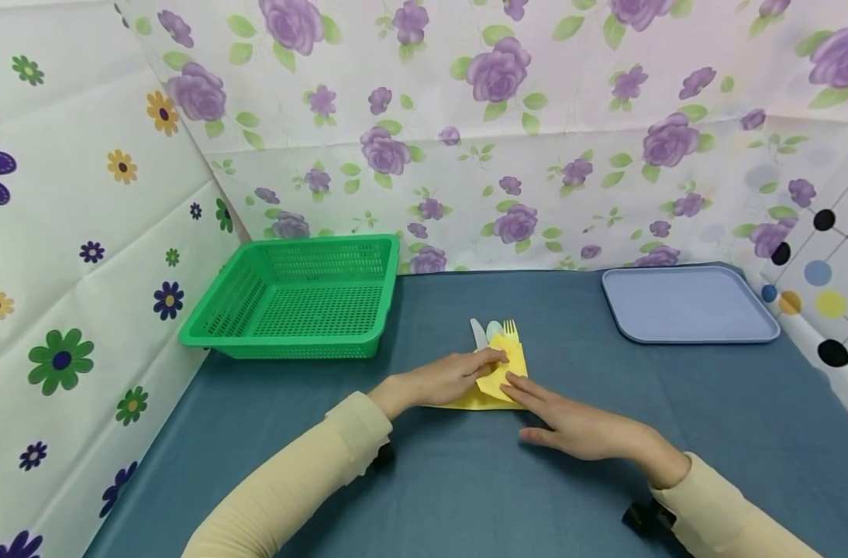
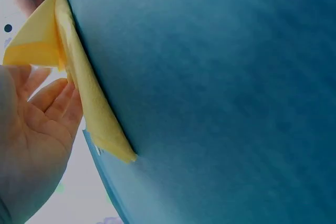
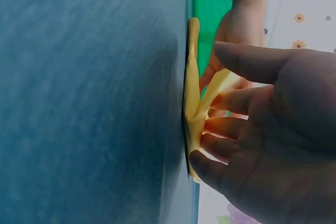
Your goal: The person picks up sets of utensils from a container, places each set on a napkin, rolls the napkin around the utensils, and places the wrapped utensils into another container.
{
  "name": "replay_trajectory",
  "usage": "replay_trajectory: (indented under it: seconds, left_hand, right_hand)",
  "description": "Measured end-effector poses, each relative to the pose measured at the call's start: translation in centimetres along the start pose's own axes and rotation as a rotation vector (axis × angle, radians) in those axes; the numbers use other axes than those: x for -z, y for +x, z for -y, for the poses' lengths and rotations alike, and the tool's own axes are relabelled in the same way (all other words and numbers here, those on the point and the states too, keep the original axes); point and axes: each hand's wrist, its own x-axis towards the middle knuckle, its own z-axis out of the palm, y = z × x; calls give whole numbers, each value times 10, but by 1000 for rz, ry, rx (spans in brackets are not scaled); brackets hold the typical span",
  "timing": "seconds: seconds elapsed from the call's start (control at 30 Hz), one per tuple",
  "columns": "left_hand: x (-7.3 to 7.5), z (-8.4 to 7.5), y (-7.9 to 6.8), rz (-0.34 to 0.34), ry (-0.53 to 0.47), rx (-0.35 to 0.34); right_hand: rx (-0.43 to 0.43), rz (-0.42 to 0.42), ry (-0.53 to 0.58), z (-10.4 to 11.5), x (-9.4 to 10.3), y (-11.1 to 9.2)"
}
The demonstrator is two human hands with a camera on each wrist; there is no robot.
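Observation:
A yellow cloth napkin (image 1: pixel 513 358) lies folded at mid-table, one flap raised off it. From its far end stick out a pale knife (image 1: pixel 477 333), a pale spoon (image 1: pixel 494 330) and a yellowish fork (image 1: pixel 510 328); their lower parts are hidden in the cloth. My left hand (image 1: pixel 452 378) reaches over the napkin's left side, fairly straight fingers touching it. My right hand (image 1: pixel 580 425) comes from the right, its extended fingertips against the near right part of the napkin and its thumb held apart. In the right wrist view, its fingers (image 3: pixel 223 127) touch the cloth at the fold.
A green perforated basket (image 1: pixel 284 341) stands at the back left, against the flowered wall covering. A light blue tray (image 1: pixel 689 306) lies at the back right. Dark blue cloth (image 1: pixel 466 496) covers the table. A dark wrist device (image 1: pixel 649 518) sits under the right cuff.

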Motion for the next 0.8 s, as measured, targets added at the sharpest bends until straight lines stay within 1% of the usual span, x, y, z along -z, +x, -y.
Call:
replay_trajectory:
  seconds: [0.1, 0.17, 0.2, 0.3, 0.43, 0.6, 0.7, 0.8]
  left_hand:
    - [4, -2, 0, 9, -64, 24]
    - [6, -4, 1, 25, -77, 33]
    - [7, -5, 1, 33, -69, 28]
    - [7, -7, 3, 50, -5, -2]
    - [2, -7, 3, 45, 72, -26]
    - [-3, -4, 1, 35, 107, -31]
    - [-5, -2, 0, 37, 125, -33]
    - [-5, 0, -1, 37, 133, -37]
  right_hand:
    - [7, 4, 8, 0, 0, 0]
    - [8, 5, 4, -1, 0, 0]
    - [11, 5, 3, -2, 0, 0]
    - [15, 12, 4, -4, 0, 1]
    - [3, 29, 12, -6, 0, 2]
    - [-12, 65, 23, -7, 4, -1]
    - [3, 90, 11, -7, 11, -8]
    - [29, 105, -24, -8, 17, -14]
